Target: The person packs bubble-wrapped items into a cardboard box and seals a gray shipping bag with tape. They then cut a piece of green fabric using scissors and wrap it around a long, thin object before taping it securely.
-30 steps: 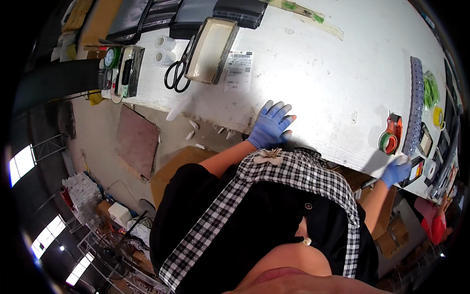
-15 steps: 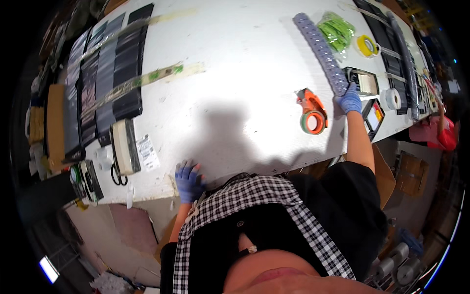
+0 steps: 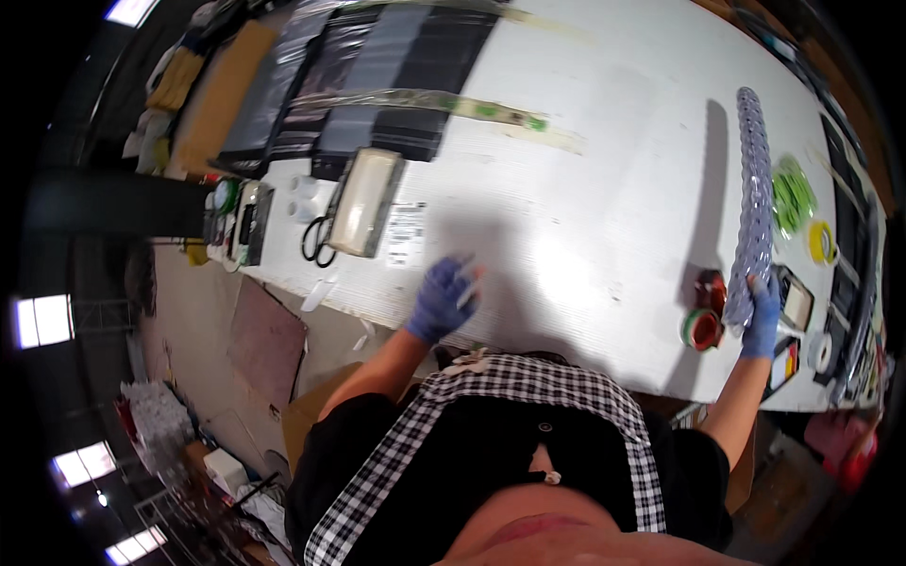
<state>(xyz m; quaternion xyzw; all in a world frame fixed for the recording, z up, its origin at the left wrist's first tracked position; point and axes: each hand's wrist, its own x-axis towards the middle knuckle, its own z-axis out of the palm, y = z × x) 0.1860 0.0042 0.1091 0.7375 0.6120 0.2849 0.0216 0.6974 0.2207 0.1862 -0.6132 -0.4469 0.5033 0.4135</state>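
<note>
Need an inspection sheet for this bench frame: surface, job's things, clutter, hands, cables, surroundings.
Surface: white table, scuffed, with tape strips stuck across it.
Job's things: long bubble-wrap roll lying lengthwise near the right edge; small pale item, too blurred to identify.
Clutter: scissors, flat cream box, dark trays under clear film, red tape dispenser, green bag, yellow tape roll.
Hands: both in blue gloves; left hand holds the pale item at the near edge; right hand grips the roll's near end.
Cables: nothing seen.
Surroundings: cardboard and floor below the left edge.
</note>
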